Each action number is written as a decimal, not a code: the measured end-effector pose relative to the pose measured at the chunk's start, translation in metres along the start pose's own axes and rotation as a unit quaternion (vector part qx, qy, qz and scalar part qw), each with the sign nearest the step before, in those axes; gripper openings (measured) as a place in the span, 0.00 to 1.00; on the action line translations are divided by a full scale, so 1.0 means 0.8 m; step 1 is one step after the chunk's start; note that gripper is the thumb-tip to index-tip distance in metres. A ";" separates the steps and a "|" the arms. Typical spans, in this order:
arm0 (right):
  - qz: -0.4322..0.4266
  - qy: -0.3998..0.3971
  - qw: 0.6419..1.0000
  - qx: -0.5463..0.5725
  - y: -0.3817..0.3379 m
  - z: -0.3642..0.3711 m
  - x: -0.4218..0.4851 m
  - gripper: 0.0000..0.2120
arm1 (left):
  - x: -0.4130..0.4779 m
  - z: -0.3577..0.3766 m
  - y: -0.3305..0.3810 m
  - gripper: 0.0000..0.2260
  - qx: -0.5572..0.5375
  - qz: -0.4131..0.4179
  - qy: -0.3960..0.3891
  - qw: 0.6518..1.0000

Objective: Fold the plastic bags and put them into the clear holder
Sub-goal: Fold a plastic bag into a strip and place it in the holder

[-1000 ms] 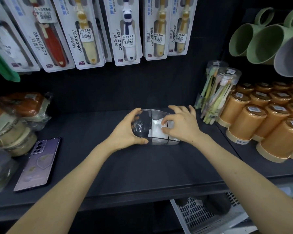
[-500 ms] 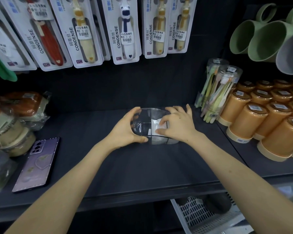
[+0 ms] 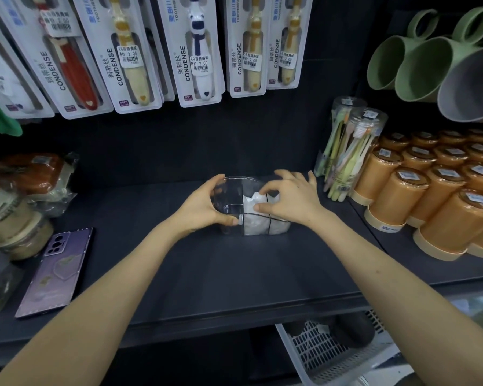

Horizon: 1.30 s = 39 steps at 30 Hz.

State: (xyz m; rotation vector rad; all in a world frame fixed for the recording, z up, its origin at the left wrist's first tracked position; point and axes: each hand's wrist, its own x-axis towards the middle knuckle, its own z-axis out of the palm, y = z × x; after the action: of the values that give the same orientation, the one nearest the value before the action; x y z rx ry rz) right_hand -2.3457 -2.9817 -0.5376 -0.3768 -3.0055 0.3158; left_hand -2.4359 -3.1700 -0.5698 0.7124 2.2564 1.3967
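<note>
A clear holder (image 3: 229,199) with inner dividers stands on the dark shelf in the middle of the view. Folded white plastic bags (image 3: 252,218) fill its middle and right compartments; the left compartment holds nothing. My left hand (image 3: 200,208) grips the holder's left wall, thumb in front and fingers over the rim. My right hand (image 3: 290,199) rests on the right side, its thumb and forefinger pinching the top of a white bag at the rim. The right compartment is partly hidden by this hand.
A purple phone (image 3: 55,271) lies at the front left of the shelf (image 3: 234,280). Wrapped goods (image 3: 20,201) sit at the far left. Tubes of toothbrushes (image 3: 349,151) and orange cups (image 3: 430,196) stand to the right. Packaged toothbrushes (image 3: 195,51) hang above. A white basket (image 3: 332,355) sits below.
My right hand's fingers have curled slightly and pinch the white bag at the rim. The left hand and holder have stayed in place.
</note>
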 end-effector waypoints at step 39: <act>0.193 -0.407 0.891 0.059 0.041 0.421 -0.398 0.15 | -0.248 -0.003 -0.150 0.25 0.498 0.189 0.211 0.820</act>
State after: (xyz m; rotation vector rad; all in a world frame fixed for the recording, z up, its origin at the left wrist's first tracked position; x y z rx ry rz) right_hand -2.0714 -3.0963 -0.8946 -1.0736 -3.6460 0.8832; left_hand -2.3051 -3.3366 -0.6651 1.3085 3.3410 0.3656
